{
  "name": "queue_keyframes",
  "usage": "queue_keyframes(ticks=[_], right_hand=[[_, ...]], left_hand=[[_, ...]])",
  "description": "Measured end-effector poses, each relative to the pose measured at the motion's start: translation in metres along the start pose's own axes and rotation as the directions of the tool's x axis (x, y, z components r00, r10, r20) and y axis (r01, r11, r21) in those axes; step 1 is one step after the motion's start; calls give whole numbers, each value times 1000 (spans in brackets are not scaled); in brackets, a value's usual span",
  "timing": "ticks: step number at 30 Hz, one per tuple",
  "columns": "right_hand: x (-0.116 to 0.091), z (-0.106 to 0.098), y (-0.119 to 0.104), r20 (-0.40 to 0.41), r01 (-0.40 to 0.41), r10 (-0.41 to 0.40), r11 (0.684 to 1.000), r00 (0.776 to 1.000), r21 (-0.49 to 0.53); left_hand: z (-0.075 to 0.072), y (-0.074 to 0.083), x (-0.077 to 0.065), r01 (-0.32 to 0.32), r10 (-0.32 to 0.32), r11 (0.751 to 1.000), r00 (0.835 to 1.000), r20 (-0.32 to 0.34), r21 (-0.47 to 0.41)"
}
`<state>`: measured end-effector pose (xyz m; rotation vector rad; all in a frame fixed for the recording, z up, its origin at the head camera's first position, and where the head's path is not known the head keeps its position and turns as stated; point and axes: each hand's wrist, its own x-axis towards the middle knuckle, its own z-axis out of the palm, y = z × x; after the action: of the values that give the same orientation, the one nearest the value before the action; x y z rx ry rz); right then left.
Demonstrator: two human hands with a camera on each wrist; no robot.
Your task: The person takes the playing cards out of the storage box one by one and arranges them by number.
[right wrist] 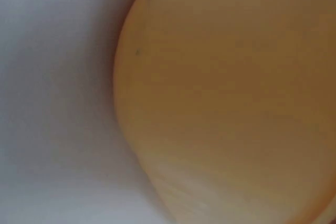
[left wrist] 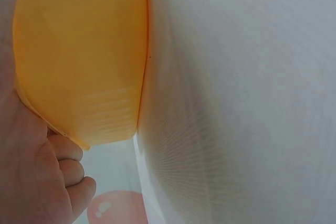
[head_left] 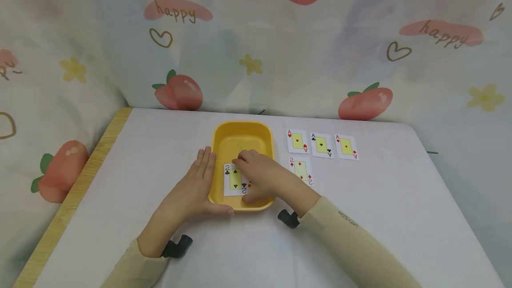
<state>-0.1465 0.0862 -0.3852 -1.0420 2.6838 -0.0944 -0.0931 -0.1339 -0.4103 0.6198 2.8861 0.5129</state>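
Note:
A yellow plastic tray (head_left: 240, 129) stands on the table with playing cards inside. One is a face-up two of clubs (head_left: 235, 180). My right hand (head_left: 260, 176) reaches into the tray from the right, its fingers and thumb curled over a red-pipped card (head_left: 250, 185) mostly hidden beneath it. Along the tray's left rim rests my left hand (head_left: 196, 186), fingers extended, with the thumb along the near edge. In the left wrist view, that hand (left wrist: 31, 166) lies against the tray's outer wall (left wrist: 84, 51). Only tray wall (right wrist: 220, 77) and table show in the right wrist view.
Right of the tray lie the ace of hearts (head_left: 298, 141), ace of clubs (head_left: 322, 145) and ace of diamonds (head_left: 346, 147) in a row. Below the ace of hearts is the two of diamonds (head_left: 301, 170), partly behind my right forearm. A printed curtain (head_left: 296, 66) hangs behind the white-covered table (head_left: 380, 212).

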Motion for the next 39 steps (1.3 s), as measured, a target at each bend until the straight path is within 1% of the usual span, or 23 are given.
queue_keyframes(ticks=[4, 8, 17, 25, 32, 39], right_hand=[[5, 3, -2, 23, -4, 4, 1000, 1000, -24], [9, 5, -2, 50, -26, 29, 998, 998, -50], [15, 5, -3, 87, -51, 57, 996, 995, -70], [16, 4, -8, 74, -63, 67, 996, 995, -58], [16, 6, -8, 55, -40, 44, 997, 998, -65], [13, 7, -8, 39, -21, 23, 999, 999, -40]], left_hand=[[0, 0, 1, -2, 2, 1000, 1000, 4, 1], [0, 0, 1, -4, 4, 1000, 1000, 3, 4], [-1, 1, 2, 0, 0, 1000, 1000, 6, 2], [-2, 0, 2, 0, 0, 1000, 1000, 5, -3], [-2, 1, 1, 7, -7, 1000, 1000, 6, -10], [-1, -1, 0, 0, 0, 1000, 1000, 5, -1]])
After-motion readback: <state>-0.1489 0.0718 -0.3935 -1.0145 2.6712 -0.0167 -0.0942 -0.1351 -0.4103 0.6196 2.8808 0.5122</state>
